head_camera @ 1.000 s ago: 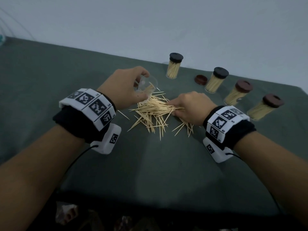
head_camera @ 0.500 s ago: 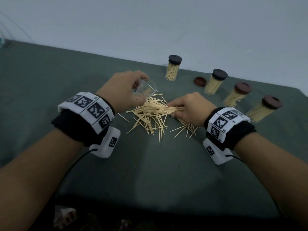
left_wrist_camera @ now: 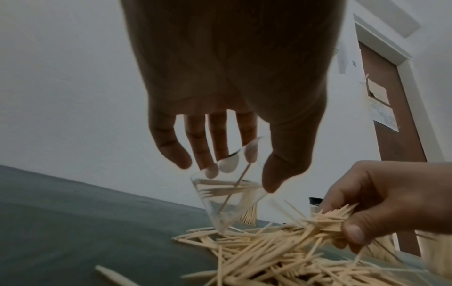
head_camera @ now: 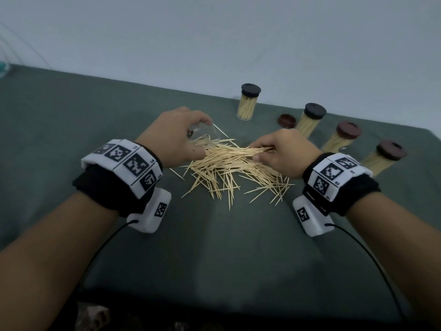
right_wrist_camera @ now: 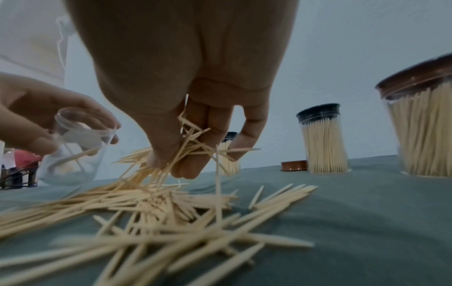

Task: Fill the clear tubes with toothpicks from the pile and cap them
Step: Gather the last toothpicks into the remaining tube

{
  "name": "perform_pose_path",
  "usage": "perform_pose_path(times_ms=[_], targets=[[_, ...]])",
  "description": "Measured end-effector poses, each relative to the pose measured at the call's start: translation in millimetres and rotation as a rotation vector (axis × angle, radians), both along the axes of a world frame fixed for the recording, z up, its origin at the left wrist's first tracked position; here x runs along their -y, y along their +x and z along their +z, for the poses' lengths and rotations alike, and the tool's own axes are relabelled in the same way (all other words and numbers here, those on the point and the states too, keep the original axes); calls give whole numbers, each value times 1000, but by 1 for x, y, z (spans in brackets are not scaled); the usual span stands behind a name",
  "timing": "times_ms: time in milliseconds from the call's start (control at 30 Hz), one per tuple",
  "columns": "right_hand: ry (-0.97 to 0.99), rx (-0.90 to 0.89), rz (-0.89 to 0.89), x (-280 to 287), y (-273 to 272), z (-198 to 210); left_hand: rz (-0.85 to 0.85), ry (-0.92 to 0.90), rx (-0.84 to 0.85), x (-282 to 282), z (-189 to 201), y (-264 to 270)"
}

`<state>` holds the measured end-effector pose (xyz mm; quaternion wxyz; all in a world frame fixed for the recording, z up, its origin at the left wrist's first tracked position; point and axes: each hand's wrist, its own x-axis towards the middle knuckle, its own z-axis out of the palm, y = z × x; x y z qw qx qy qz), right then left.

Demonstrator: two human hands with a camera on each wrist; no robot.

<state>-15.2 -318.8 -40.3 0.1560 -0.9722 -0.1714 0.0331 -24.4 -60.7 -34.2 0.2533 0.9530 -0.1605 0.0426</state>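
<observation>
A pile of toothpicks [head_camera: 229,170] lies on the green cloth [head_camera: 214,254] between my hands. My left hand [head_camera: 174,137] grips a clear tube [head_camera: 205,137] tilted at the pile's far left edge; a few toothpicks lie inside the tube [left_wrist_camera: 227,195] [right_wrist_camera: 73,154]. My right hand [head_camera: 279,151] pinches a bunch of toothpicks [left_wrist_camera: 325,222] [right_wrist_camera: 181,151] just above the pile, right of the tube. Several filled, capped tubes stand behind: one black-capped [head_camera: 248,101], another black-capped [head_camera: 310,120], two brown-capped [head_camera: 341,137] [head_camera: 381,158]. A loose brown cap [head_camera: 286,120] lies between them.
A pale wall runs behind the table's far edge. The capped tubes stand close behind my right hand [right_wrist_camera: 322,139]. Cables run from both wrist cameras toward the near edge [head_camera: 372,256]. A brown door [left_wrist_camera: 401,120] shows at the right in the left wrist view.
My right hand has lifted a bunch of toothpicks off the pile and moved it left toward the tube. My left hand has kept the tilted tube at the pile's edge.
</observation>
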Motion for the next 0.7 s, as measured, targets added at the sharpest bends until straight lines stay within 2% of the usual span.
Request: perform_pose_path(times_ms=[200, 467, 700], targets=[[30, 34, -12, 3, -1, 12, 30, 39, -2, -1, -3, 3], [8, -3, 44, -4, -7, 31, -6, 137, -37, 1, -4, 2], [81, 58, 51, -11, -11, 37, -39, 151, -57, 5, -3, -2]])
